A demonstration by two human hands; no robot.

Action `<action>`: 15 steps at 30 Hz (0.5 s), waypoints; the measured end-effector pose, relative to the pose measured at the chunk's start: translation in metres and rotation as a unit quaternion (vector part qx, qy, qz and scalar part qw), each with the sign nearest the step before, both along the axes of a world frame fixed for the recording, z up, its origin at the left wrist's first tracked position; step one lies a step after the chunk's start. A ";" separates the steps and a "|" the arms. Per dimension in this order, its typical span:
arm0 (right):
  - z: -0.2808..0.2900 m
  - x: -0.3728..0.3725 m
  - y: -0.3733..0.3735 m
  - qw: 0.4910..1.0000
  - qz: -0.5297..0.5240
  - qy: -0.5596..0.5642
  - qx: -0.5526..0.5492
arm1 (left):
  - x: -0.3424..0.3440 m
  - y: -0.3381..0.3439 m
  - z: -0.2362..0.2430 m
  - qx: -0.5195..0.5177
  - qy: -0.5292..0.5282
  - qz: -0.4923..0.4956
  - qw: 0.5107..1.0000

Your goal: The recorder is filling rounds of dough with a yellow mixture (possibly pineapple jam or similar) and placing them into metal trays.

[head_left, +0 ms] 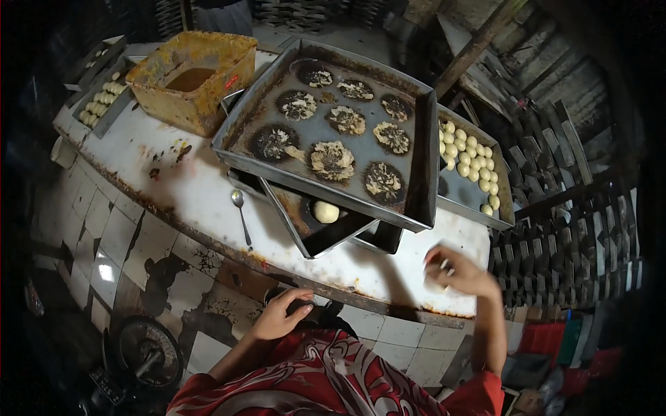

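Observation:
My right hand (459, 272) hovers over the front right corner of the white counter (187, 187), its fingers pinched on a small pale piece that looks like dough; motion blur hides detail. My left hand (279, 313) lies low against the counter's front edge, fingers loosely curved on a dark object (320, 313) at my waist, gripping nothing that I can see. A large metal tray (423, 159) holds several dark flattened rounds with crumbly pale topping. It rests tilted on a smaller tray (305, 232) holding one dough ball (325, 211).
A metal spoon (241, 213) lies on the counter left of the trays. At the back left stands a stained yellow tub (198, 104). Trays of several small dough balls sit at the right (472, 197) and far left (111, 114). Stacked racks (576, 229) fill the right side.

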State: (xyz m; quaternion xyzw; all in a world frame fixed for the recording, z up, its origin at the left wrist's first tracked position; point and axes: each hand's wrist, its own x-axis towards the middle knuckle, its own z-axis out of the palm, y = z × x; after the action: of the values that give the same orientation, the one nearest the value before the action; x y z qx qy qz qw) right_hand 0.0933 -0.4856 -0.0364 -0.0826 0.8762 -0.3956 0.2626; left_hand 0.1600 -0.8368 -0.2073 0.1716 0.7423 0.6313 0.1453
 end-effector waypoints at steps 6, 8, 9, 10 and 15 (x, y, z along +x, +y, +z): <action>0.036 -0.132 -0.069 0.956 -0.023 0.279 0.085 | -0.018 0.011 0.033 0.096 -0.037 -0.100 0.990; 0.001 -0.164 -0.066 0.966 0.075 0.193 0.156 | -0.030 0.026 0.049 0.088 0.026 -0.179 0.979; -0.026 -0.170 -0.068 0.959 0.095 0.175 0.201 | -0.036 0.031 0.064 0.103 0.028 -0.210 0.972; -0.046 -0.171 -0.063 0.943 0.118 0.242 0.193 | -0.041 0.035 0.075 0.106 0.066 -0.197 0.972; 0.014 -0.182 -0.071 0.964 0.173 0.173 0.104 | -0.042 0.043 0.090 0.230 0.025 -0.017 0.973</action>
State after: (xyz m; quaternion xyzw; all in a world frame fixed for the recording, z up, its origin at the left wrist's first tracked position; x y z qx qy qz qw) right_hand -0.0892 -0.5562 -0.0220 -0.2720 0.9171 -0.2301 0.1790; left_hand 0.1176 -0.7942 -0.1171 0.2287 0.5779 0.7778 0.0936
